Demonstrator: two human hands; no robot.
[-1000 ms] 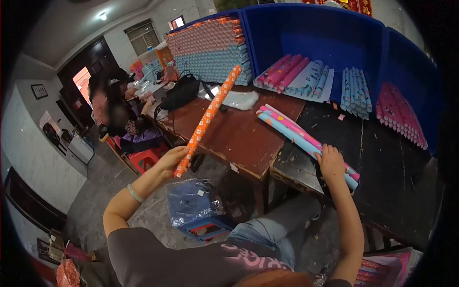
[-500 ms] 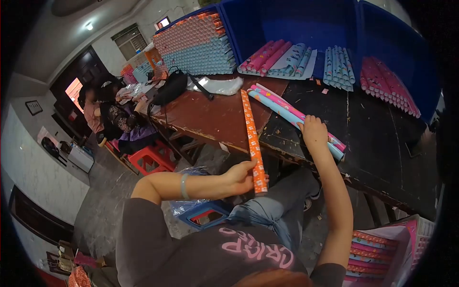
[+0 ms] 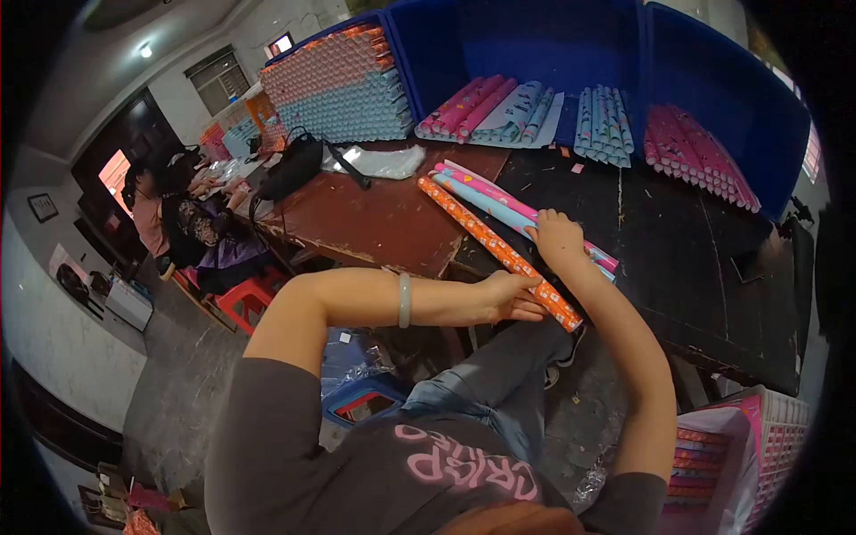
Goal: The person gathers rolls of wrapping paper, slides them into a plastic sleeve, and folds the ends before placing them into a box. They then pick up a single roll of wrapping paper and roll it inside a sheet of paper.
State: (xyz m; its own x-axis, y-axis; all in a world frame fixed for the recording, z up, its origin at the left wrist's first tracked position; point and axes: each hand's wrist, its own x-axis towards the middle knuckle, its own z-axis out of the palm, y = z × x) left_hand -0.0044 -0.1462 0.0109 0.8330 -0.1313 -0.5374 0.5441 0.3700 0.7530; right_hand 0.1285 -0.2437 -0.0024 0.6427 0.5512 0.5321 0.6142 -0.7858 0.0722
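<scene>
Grips orange roll (image 3: 486, 239) in curled left hand (image 3: 510, 298), clasps pink roll (image 3: 499, 193) and blue roll (image 3: 486, 207) under right hand (image 3: 560, 241), likely against rolling apart.

Bins (image 3: 553, 40) behind the held rolls (image 3: 486, 241); a stool (image 3: 364, 392) below, to the left; a crate (image 3: 783, 446) below, to the right.

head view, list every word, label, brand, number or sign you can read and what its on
"CRISP", as best it reads: pink print on the dark shirt; the other pink line is too distorted to read
Framed sign on the left wall: too small to read
Orange roll: any lettering in its print is too small to read
</scene>
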